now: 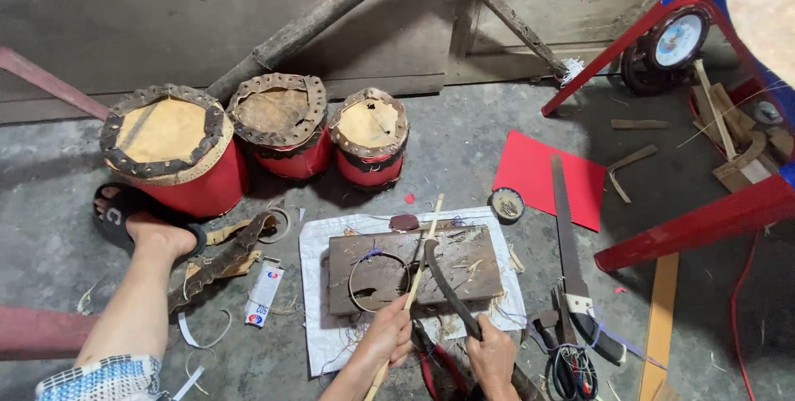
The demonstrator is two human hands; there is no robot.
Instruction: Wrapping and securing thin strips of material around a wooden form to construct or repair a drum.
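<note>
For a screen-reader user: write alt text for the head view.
A left hand holds a thin bamboo strip and a right hand a curved dark knife over a brown wooden board; three red drums stand behind.

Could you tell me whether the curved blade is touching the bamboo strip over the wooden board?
Touching. The head view shows the curved blade in the right hand crossing the bamboo strip held by the left hand, without visible gap.

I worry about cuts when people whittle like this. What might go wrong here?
The curved knife in the right hand works against the thin stick close to the left hand, so a slip might reach those fingers. The bare foot in a sandal is near the work too. The saw lies loose alongside.
</note>
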